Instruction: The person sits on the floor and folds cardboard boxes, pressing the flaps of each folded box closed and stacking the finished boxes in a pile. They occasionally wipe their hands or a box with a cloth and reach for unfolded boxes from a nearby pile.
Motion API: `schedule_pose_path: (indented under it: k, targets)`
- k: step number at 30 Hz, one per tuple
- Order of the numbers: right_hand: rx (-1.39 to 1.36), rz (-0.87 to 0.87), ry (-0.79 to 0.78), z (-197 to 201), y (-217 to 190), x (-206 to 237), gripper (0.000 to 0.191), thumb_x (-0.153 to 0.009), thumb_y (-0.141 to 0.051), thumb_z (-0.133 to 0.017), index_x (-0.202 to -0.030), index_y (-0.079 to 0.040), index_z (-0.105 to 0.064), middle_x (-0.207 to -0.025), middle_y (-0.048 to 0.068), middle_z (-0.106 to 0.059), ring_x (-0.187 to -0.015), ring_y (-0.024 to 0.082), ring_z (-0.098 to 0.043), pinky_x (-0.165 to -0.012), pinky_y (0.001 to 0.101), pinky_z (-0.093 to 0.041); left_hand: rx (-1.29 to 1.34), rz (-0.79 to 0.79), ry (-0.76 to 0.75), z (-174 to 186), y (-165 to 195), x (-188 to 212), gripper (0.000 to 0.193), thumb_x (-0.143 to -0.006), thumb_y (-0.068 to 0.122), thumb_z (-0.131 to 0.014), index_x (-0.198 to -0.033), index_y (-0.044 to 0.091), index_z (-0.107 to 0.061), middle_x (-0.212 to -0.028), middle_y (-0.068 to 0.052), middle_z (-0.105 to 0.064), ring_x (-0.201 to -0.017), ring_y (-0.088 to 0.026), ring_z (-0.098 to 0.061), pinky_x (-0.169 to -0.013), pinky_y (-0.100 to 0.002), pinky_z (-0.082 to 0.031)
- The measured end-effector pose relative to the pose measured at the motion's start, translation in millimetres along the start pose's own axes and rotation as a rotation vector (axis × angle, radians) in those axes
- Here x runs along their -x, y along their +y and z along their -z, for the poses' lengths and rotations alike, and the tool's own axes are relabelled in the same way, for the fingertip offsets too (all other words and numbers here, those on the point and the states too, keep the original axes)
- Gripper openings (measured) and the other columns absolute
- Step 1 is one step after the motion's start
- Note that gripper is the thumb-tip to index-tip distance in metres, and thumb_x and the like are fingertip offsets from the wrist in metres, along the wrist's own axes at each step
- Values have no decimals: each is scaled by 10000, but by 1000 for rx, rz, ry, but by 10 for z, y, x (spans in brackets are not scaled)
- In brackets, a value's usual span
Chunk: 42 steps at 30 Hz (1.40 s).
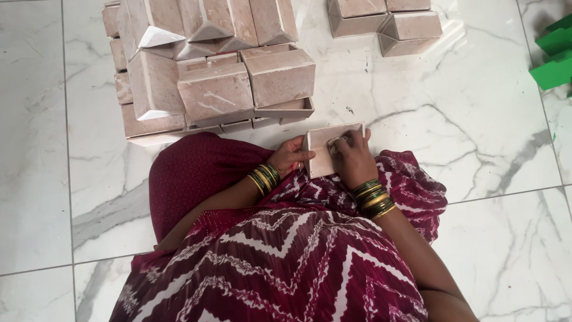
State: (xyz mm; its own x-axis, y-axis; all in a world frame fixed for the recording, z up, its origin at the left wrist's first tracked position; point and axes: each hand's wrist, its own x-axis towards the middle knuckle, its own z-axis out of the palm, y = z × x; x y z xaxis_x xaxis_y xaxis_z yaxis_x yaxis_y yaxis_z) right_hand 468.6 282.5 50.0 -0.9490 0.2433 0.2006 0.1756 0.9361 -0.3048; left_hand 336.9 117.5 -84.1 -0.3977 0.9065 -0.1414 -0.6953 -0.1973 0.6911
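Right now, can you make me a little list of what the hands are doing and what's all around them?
left hand: grips the left edge of a flat pale card piece
right hand: fingers press on top of the piece
wrists: green and gold bangles on both
in front: big stack of pale folded boxes
far side: smaller group of boxes
right edge: green folded shapes
ground: white marble floor
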Motion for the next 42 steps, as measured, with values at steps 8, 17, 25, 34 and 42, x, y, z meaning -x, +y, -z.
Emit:
schedule_pose_path:
  k: [8,17,25,34,42]
  targets:
    - [-95,261,137,-221,-183,-16,266,-871,-111,-793,-1109,-53,-688,-1206,213,-623,-1081,322,-650,-794,389,-632,85,22,-51,26,-59,-51,391,-928,50,-719,-1303,43,-605,-1141,-62,-707,-1043,-134,-700,-922,-292,-618]
    - [-370,15,-7,-93,404,22,219,-888,-178,-584,-805,-49,-741,-767,107,-672,-736,231,-654,-1122,433,-430,-57,-88,44,-85,87,-7,518,-889,-4,-714,-1381,59,-567,-1218,-96,-701,-1039,-178,-669,-923,-372,-577]
    - [-905,-458,439,-341,1163,-28,445,-1134,-241,-547,-774,13,-490,-711,50,-499,-620,107,-449,-588,305,-399,299,-107,98,-12,75,6,452,-933,47,-735,-1351,2,-569,-1247,-162,-678,-1143,-259,-673,-1011,-423,-582]
    - [-1179,-672,-155,-172,695,-83,281,-1040,-330,-541,-1069,-75,-654,-785,24,-672,-624,115,-645,-554,243,-533,422,83,-168,-62,376,187,950,-844,694,-644,-1497,63,-364,-1404,-267,-583,-1307,-385,-574,-1028,-511,-517]
    - [-1239,-401,-72,-322,808,-104,189,-1046,-170,-604,-1115,-33,-714,-917,42,-690,-741,103,-607,-641,246,-487,332,130,-112,17,247,226,990,-902,556,-697,-1569,-56,-297,-1472,-308,-464,-1360,-397,-511,-1176,-520,-408]
